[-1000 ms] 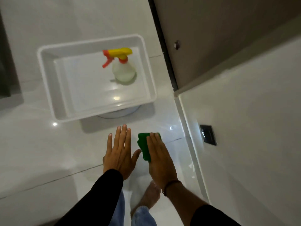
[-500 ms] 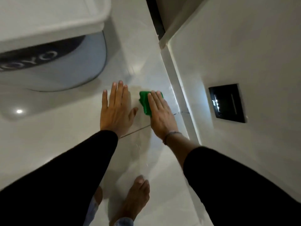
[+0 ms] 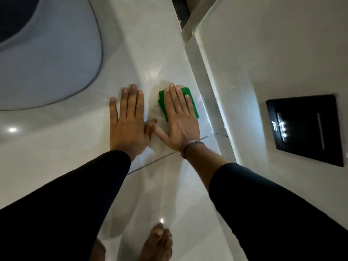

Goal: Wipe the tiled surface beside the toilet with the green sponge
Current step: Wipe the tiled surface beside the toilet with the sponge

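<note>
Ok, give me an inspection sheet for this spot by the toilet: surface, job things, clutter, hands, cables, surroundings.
Surface: glossy pale tiled surface, grout line near the wrists, light glare.
Job's things: green sponge flat on the tile under the right hand.
Clutter: nothing seen.
Hands: left hand flat on the tile, empty; right hand spread, pressing the sponge.
Cables: nothing seen.
Surroundings: toilet at left, black wall panel at right, bare foot below.

Head camera looks steeply down, close above the tiled surface (image 3: 165, 53).

Green sponge (image 3: 190, 97), glossy white tiles (image 3: 169, 185), black sleeves (image 3: 75, 194), black panel (image 3: 305, 129).
</note>
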